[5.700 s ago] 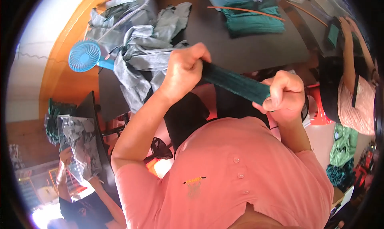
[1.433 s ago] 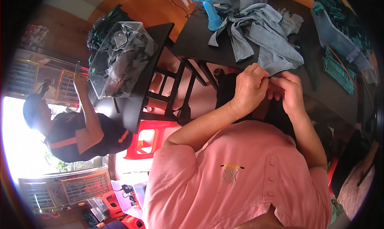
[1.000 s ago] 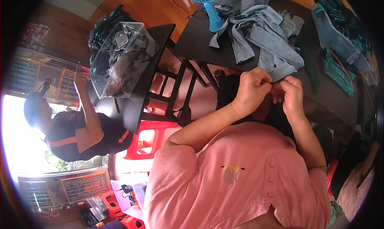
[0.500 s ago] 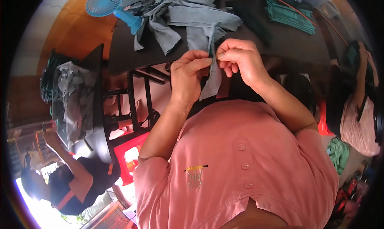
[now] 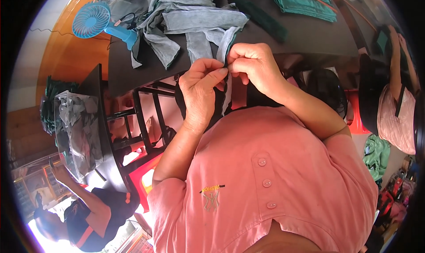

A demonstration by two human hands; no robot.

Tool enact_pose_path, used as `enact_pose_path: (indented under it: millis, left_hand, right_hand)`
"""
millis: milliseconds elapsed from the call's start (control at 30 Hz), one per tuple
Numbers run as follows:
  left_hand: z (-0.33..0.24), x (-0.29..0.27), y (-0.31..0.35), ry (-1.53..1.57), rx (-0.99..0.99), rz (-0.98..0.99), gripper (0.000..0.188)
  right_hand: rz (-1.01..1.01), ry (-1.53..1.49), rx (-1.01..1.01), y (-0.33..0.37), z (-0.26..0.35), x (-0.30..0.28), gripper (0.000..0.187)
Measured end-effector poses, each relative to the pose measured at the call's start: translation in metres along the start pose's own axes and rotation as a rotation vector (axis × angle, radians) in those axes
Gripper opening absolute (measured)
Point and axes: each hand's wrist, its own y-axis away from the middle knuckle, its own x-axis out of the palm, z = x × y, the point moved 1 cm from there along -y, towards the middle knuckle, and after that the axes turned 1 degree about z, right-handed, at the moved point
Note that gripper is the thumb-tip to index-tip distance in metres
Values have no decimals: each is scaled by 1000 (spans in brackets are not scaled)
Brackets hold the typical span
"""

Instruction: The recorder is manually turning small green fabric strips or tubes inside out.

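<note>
Pinching the grey fabric strip (image 5: pixel 226 41) at its dark edge, left hand (image 5: pixel 200 88) and right hand (image 5: pixel 260 68) sit close, presumably to steady it.

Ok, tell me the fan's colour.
The fan is light blue; the head view shows it best.

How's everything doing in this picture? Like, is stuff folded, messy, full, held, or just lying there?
Left hand: pinching the grey strip.
Right hand: pinching the same strip.
Grey strip: held up between both hands.
Grey cloth heap: loose and messy.
Dark green strip: lying on the table.
Teal cloth bundle: neatly stacked.
Blue fan: standing; can't tell if spinning.
Clear bin: filled with grey pieces.
</note>
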Motion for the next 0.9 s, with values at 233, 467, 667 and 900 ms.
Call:
enact_pose_path:
  millis: [233, 467, 667, 900]
  left_hand:
    - [4, -1, -1, 90, -49, -19, 6]
    - [0, 1, -1, 40, -41, 14, 8]
    - [9, -1, 2, 163, -173, 17, 8]
    - [7, 5, 1, 269, -175, 67, 8]
  right_hand:
    - [29, -19, 31, 9, 5, 0, 10]
    - [-12, -18, 11, 7, 0, -1, 11]
    - [56, -67, 113, 11, -2, -2, 12]
    - [-2, -60, 44, 13, -1, -8, 13]
